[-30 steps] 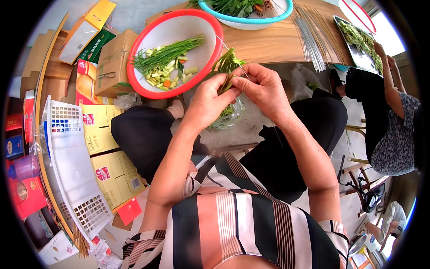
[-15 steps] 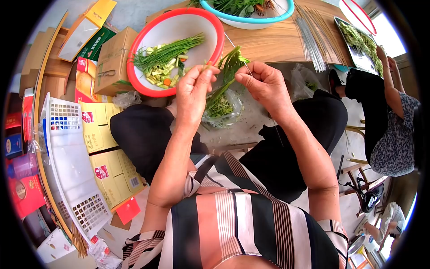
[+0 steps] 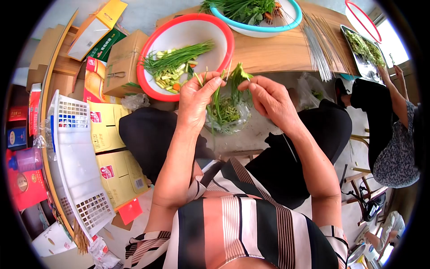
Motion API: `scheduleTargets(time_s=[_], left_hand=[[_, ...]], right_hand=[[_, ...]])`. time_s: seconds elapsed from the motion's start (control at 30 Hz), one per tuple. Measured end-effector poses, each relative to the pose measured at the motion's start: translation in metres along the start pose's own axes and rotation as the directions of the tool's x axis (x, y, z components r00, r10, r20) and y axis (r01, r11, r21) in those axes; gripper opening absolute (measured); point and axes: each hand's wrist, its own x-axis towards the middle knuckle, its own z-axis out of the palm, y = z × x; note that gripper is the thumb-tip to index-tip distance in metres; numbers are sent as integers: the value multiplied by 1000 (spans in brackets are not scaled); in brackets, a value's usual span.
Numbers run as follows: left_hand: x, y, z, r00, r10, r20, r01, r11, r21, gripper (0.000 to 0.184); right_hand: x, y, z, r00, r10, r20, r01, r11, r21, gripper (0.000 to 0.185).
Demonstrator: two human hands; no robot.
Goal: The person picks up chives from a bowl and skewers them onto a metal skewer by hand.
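Observation:
My left hand (image 3: 195,96) is closed in a pinch on a few thin green stems (image 3: 200,80), whose tips stick up past the fingers. To its right, my right hand (image 3: 273,99) is closed around a thin skewer (image 3: 289,145), which comes out below the wrist. A folded bunch of leafy greens (image 3: 239,75) sits at the right fingertips, between the two hands; whether the skewer runs through it is hard to see. Beneath the hands, a clear plastic bag (image 3: 235,123) with cut greens lies on the floor.
On the wooden table (image 3: 268,56) stand a red-rimmed basin (image 3: 229,40) with chopped vegetables, a blue-rimmed basin (image 3: 293,24) with greens, loose skewers (image 3: 319,51) and a tray (image 3: 363,67). Cartons (image 3: 121,177) and a white basket (image 3: 78,157) are at left. Another person (image 3: 394,148) works at right.
The left hand has moved slightly away from the greens, its stems now upright in the pinch. The right hand has turned, and the leafy bunch sits nearer its fingertips. The view has shifted slightly.

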Motion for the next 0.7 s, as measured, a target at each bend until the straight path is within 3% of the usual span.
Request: scheduleTargets(time_s=[0.23, 0.7], left_hand=[[4, 17, -7, 998, 19, -62, -22, 999, -47, 20], [8, 16, -15, 1000, -6, 2, 6, 996, -85, 19]], right_hand=[[-4, 6, 8, 990, -55, 126, 71, 990, -121, 28], [-2, 5, 8, 990, -36, 138, 62, 980, -188, 27]])
